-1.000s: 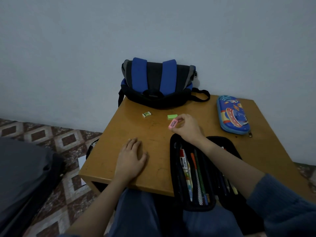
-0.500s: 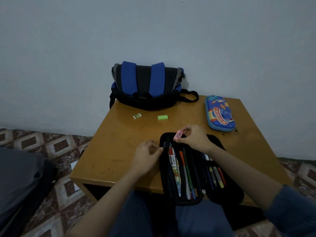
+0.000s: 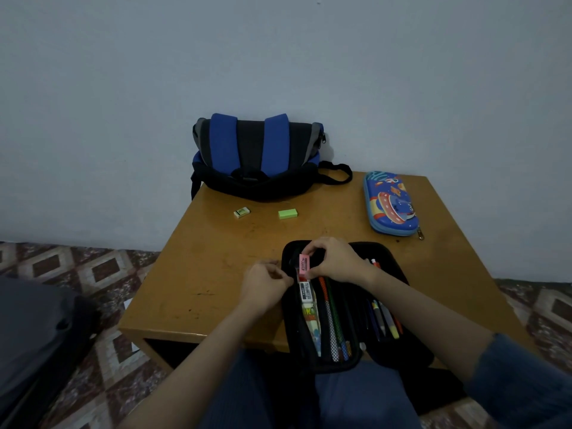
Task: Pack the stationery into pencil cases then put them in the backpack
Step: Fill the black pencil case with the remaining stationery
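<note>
The right hand (image 3: 337,261) pinches a pink eraser (image 3: 304,265) just over the left half of the open black pencil case (image 3: 402,345), which lies full of pens at the near edge of the bench (image 3: 216,264). The left hand (image 3: 263,286) is curled at the case's left rim, but I cannot tell if it grips it. Farther back lie a green eraser (image 3: 288,213), a white and green eraser (image 3: 241,212), the backpack (image 3: 257,156) and, to the right, a blue pencil case (image 3: 391,204).

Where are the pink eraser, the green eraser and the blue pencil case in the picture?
pink eraser (image 3: 304,266): head view, middle of its printed pink face.
green eraser (image 3: 288,213): head view, centre of its top face.
blue pencil case (image 3: 390,203): head view, middle of its printed lid.
</note>
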The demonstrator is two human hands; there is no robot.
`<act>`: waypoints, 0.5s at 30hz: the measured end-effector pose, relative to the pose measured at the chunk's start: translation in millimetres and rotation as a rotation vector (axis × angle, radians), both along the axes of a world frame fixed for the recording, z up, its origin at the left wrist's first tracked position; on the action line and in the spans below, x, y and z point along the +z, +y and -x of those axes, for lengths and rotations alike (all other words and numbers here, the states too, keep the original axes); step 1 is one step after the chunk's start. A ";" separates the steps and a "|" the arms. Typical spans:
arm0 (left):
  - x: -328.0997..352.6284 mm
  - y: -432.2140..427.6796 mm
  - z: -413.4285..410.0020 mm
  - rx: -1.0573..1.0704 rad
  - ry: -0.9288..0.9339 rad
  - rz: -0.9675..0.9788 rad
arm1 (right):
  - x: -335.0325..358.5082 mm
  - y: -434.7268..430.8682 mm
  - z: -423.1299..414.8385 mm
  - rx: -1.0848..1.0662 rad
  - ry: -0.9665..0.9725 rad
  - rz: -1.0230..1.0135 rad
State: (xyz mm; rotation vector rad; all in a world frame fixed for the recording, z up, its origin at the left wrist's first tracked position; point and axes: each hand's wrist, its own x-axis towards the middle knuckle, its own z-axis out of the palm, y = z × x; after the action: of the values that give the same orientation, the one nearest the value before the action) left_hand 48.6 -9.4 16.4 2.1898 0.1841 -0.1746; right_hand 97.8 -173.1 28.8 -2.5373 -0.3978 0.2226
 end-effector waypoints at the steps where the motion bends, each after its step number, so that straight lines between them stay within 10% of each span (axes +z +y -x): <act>1: 0.6 0.5 -0.3 0.009 0.009 0.029 | -0.2 1.5 -0.3 -0.001 0.007 0.007; 15: -1.0 4.4 -0.4 -0.018 0.001 0.057 | 4.0 1.5 -2.9 0.067 0.072 0.021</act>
State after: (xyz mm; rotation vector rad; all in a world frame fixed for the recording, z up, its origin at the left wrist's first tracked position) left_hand 49.0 -4.9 15.5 2.1354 0.1584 -0.1885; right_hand 100.7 -171.6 32.8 -2.5304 -0.4547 0.3442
